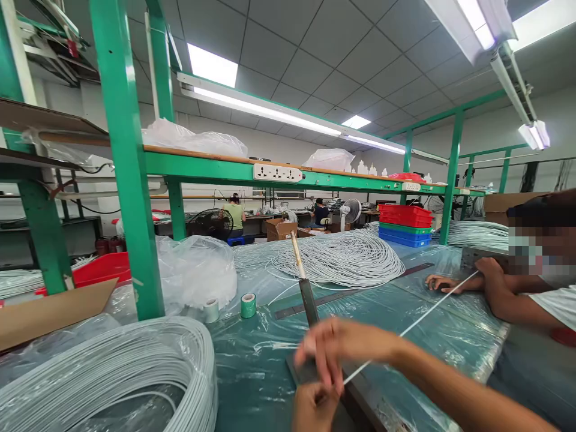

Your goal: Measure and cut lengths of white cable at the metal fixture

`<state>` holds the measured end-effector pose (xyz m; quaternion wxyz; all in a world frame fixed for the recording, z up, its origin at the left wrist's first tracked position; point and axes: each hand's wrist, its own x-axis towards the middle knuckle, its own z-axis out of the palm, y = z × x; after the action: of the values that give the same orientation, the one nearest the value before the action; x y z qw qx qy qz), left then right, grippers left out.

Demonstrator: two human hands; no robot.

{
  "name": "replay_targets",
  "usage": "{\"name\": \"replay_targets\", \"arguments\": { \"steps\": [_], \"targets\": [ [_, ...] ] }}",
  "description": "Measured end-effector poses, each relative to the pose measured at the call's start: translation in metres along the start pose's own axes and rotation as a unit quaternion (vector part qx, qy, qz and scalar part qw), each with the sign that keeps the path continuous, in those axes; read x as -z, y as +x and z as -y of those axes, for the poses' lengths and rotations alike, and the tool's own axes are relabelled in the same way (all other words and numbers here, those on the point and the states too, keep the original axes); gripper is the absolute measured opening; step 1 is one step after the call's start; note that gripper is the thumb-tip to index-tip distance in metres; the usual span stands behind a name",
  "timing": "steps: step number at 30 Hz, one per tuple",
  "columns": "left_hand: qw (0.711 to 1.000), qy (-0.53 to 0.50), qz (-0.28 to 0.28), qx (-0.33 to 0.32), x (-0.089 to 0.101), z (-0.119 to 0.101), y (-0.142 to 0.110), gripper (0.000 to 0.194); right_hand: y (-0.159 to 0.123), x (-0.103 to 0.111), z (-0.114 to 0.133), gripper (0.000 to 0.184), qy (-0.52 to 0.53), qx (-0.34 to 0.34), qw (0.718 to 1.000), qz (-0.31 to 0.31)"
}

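Note:
My left hand (315, 409) is closed at the bottom of the view, pinching the end of a thin white cable (416, 323). The cable stretches up to the right, to a co-worker's hand (488, 266). Just above my left hand is my right hand (330, 345), its fingers bent downward and smeared by motion, so their grip is unclear. Behind it rises the dark metal lever (308, 300) of a bench tool with a worn, pale handle end. The tool's dark base (360, 408) lies partly hidden under my hands.
A large coil of white cable (103, 378) sits front left, another coil (342, 258) farther back. Green tape (248, 305) stands beside a pale roll (211, 311). A green post (128, 180) carries a shelf. Stacked red and blue trays (405, 225) stand behind. A co-worker sits right.

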<state>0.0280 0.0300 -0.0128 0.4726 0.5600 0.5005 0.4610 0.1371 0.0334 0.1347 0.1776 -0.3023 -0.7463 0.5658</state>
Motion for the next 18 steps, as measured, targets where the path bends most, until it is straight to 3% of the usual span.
{"name": "replay_targets", "arguments": {
  "steps": [2,5,7,9,15,18],
  "targets": [
    [0.999,0.034,-0.015,-0.033,-0.003,-0.001,0.003,0.047,0.021,0.042,0.025,0.033,0.011,0.023,0.979,-0.204],
    [0.996,0.061,-0.032,-0.061,-0.005,0.002,0.008,0.049,0.067,0.106,0.04,0.028,0.023,0.003,0.948,-0.317],
    [0.996,0.054,-0.03,-0.058,-0.005,0.006,0.012,0.049,0.094,0.136,0.037,0.031,0.033,-0.034,0.943,-0.33],
    [0.997,0.046,-0.026,-0.053,-0.005,0.011,0.015,0.048,0.115,0.152,0.028,0.038,0.044,-0.07,0.942,-0.324],
    [0.998,0.029,-0.016,-0.05,-0.004,0.02,0.021,0.048,0.141,0.16,0.017,0.055,0.094,-0.119,0.962,-0.229],
    [0.998,0.026,-0.015,-0.047,-0.003,0.019,0.021,0.049,0.143,0.161,0.02,0.06,0.11,-0.134,0.96,-0.219]
  ]
}}
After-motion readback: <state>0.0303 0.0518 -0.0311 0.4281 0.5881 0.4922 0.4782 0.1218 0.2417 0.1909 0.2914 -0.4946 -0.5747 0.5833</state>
